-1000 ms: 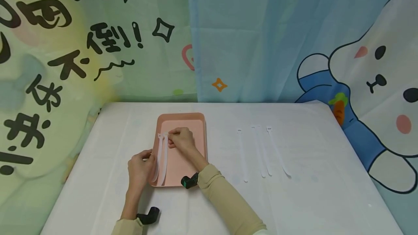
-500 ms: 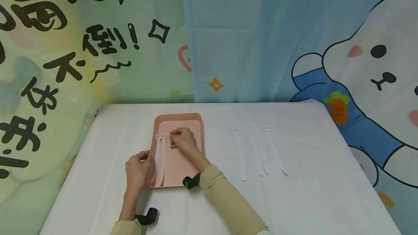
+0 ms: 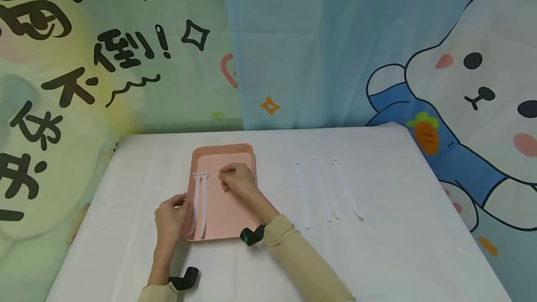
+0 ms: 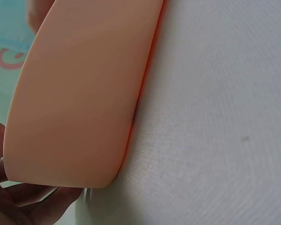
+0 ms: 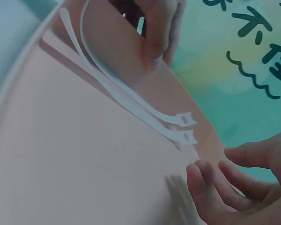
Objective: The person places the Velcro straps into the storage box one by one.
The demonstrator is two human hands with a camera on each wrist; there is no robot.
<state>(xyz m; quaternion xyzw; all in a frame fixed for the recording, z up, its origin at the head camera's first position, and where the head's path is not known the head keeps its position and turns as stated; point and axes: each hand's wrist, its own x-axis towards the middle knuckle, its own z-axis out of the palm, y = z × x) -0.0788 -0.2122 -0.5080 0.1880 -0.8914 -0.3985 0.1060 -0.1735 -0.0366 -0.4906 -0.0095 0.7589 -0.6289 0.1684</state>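
Two white straps with slotted heads lie side by side along the left side of a pink tray. In the right wrist view the straps' slotted heads show close up, their tails bending up at the tray wall. My left hand grips the tray's left rim, thumb inside and fingers outside. Over the tray, just right of the strap heads, is my right hand, its fingers loosely bent and holding nothing. In the left wrist view the tray's outer wall covers much of the scene.
Several more white straps lie spread on the white table to the right of the tray. Behind the table hangs a printed curtain. A black wrist camera sits on each wrist.
My right hand has let go of the second strap and drawn slightly right of it. My left hand still holds the tray rim. The head view has shifted a little.
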